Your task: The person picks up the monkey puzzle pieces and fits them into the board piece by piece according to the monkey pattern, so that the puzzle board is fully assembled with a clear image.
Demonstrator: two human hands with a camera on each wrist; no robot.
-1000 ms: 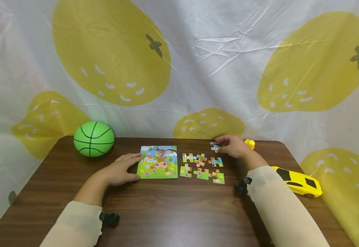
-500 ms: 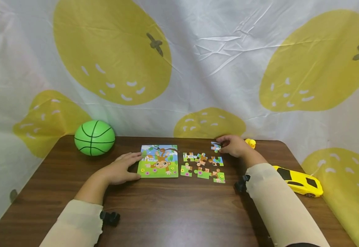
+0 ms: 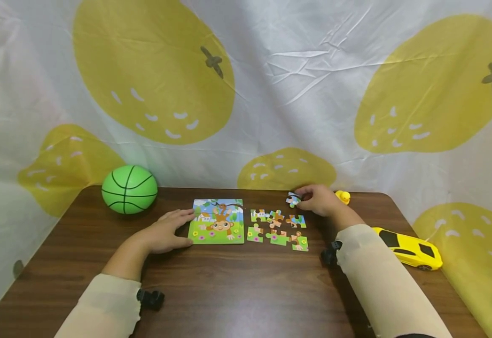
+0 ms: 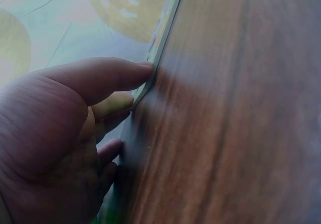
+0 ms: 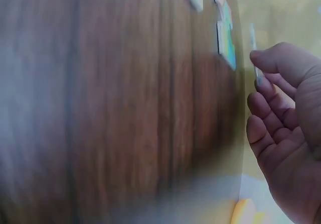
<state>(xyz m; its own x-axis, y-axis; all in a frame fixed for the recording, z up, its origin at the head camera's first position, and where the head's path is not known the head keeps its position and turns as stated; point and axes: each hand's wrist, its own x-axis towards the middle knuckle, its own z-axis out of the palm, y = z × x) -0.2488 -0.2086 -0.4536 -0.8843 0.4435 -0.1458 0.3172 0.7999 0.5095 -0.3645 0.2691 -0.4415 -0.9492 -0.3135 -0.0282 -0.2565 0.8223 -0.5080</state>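
Observation:
A square monkey picture board [image 3: 218, 225] lies mid-table in the head view. My left hand [image 3: 165, 232] rests at its left side, the fingers extended and the thumb at its near left corner. In the left wrist view the left thumb [image 4: 108, 78] touches the board's edge [image 4: 163, 40]. Behind the loose pieces, my right hand [image 3: 318, 201] pinches a blue jigsaw puzzle piece [image 3: 293, 199] between thumb and fingertips. The right wrist view shows this piece [image 5: 254, 40] edge-on, off the tabletop. Several loose puzzle pieces [image 3: 278, 237] lie in two rows right of the board.
A green ball [image 3: 129, 189] sits at the table's back left. A yellow toy car [image 3: 410, 249] stands at the right, partly behind the right sleeve. Beyond the right wrist is a small yellow duck [image 3: 344, 197]. A lemon-print curtain [image 3: 292, 70] hangs behind the brown table [image 3: 237, 291].
The puzzle piece in my right hand has turned slightly and shifted a little to the left. My left hand and the board stay in place.

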